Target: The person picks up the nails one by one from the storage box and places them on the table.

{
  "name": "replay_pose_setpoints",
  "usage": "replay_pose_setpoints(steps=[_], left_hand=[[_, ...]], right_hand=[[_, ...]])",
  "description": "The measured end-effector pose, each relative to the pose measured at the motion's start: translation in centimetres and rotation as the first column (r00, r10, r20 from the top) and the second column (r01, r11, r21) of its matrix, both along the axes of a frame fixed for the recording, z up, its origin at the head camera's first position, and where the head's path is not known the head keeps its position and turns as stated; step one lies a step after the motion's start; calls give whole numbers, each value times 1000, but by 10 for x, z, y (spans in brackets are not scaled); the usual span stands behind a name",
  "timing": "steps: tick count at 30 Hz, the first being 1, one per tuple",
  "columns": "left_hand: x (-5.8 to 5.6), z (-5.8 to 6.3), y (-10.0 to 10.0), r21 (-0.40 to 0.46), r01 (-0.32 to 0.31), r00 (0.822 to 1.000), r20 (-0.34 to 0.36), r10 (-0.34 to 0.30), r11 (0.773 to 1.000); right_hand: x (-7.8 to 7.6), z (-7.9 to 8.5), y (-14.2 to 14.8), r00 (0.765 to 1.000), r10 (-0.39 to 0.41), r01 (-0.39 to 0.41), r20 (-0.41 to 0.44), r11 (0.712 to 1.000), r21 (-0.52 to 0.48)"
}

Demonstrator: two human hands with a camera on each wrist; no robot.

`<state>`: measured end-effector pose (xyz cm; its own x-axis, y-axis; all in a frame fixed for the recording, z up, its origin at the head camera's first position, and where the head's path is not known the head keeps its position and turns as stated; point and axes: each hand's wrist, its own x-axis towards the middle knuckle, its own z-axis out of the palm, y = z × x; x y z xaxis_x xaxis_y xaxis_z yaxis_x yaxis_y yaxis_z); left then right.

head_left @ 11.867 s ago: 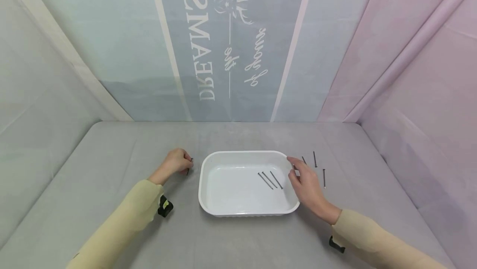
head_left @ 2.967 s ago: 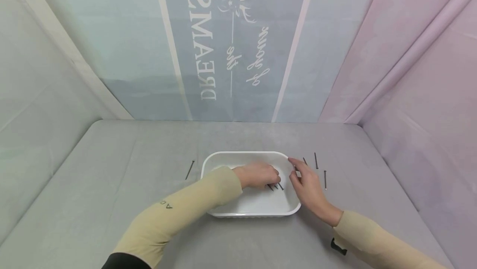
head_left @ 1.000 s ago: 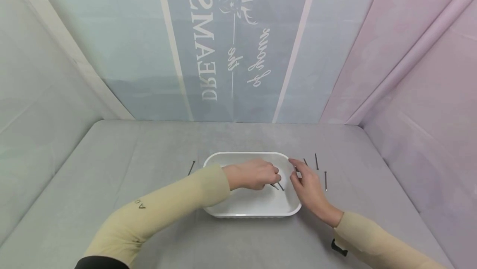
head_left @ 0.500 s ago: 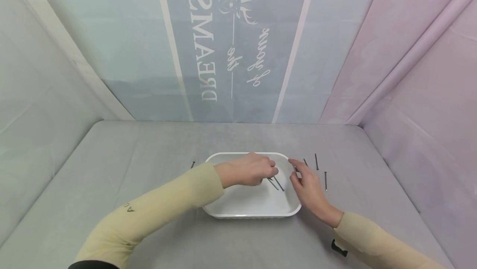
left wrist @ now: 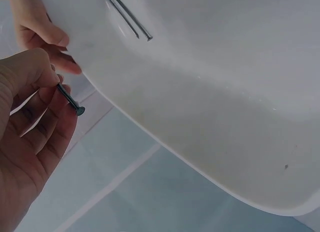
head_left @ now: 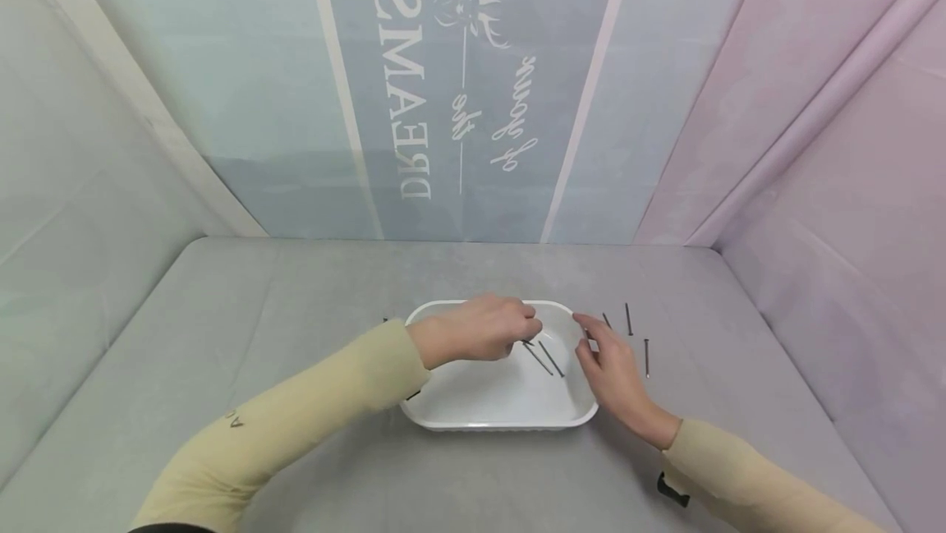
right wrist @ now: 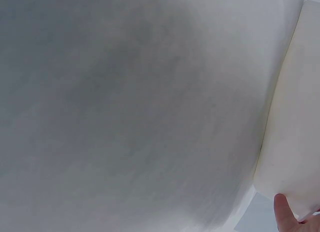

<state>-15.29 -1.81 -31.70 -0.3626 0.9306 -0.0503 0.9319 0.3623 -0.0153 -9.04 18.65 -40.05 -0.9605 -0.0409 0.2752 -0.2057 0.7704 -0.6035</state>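
My left hand (head_left: 476, 328) is over the white dish (head_left: 495, 427), pinching a nail (left wrist: 70, 99) between thumb and fingers, its head end sticking out. Two more nails, one of them (head_left: 551, 359) nearer my right hand, lie slanted on the dish's floor. At the dish's right end, my right hand (head_left: 612, 369) touches the rim with the tips of its extended index finger and thumb. In the right wrist view, a fingertip (right wrist: 282, 207) meets the dish's outer wall.
On the grey table (head_left: 488, 484), several nails lie right of the dish, including an upright-lying one (head_left: 646, 358) and one farther back (head_left: 628, 319). Left of the dish, my sleeve (head_left: 296, 418) hides most of another nail (head_left: 385, 320). Fabric walls surround the table.
My left hand laid a nail on the table left of the dish, then reached into the dish. It has since lifted one of three nails, moving left and back. My right hand stays put.
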Motion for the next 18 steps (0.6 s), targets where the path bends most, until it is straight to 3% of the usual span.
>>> replay_pose_setpoints(steps=[8,18], left_hand=[[-2,7,-4,53,-41,999,35,40,998],[-4,11,-9,124,-60,998,20,58,990]], right_hand=[[-2,0,2,1000,7,-7,-13,1000,0],[-4,0,4,1000,8,-8,-13,1000,9]])
